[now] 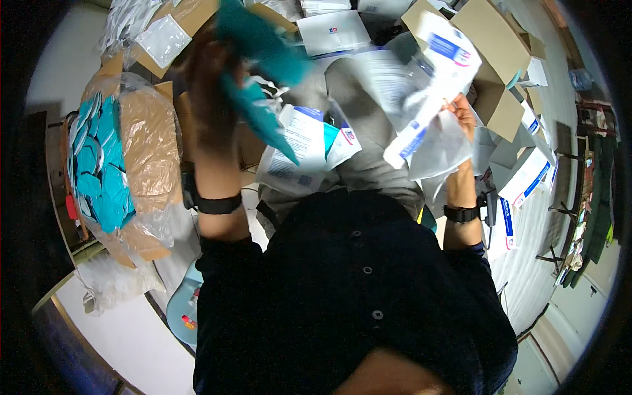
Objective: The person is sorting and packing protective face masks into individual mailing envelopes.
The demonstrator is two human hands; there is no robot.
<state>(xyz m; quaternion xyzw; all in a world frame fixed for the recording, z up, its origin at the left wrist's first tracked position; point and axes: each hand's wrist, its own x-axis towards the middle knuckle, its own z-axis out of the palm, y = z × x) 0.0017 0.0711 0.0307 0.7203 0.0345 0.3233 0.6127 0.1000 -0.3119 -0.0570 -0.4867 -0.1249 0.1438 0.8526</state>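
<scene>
My left hand (214, 69) is smeared by motion at the upper left. A blurred teal fabric piece (266, 49) with white parts hangs in the air from it; the exact grip is hidden. On the right, my right hand (461, 113) is closed on a clear plastic bag (442, 146) with white and blue printed panels. Another printed bag (294, 148) lies over my left leg, with a bit of teal showing at its side.
To the left, an open carton lined with plastic holds several teal pieces (99, 164). A white box (334, 33) stands ahead. Open brown cartons (490, 33) and white-and-blue boxes (526, 174) crowd the right. A light-blue stool (181, 309) is at the lower left.
</scene>
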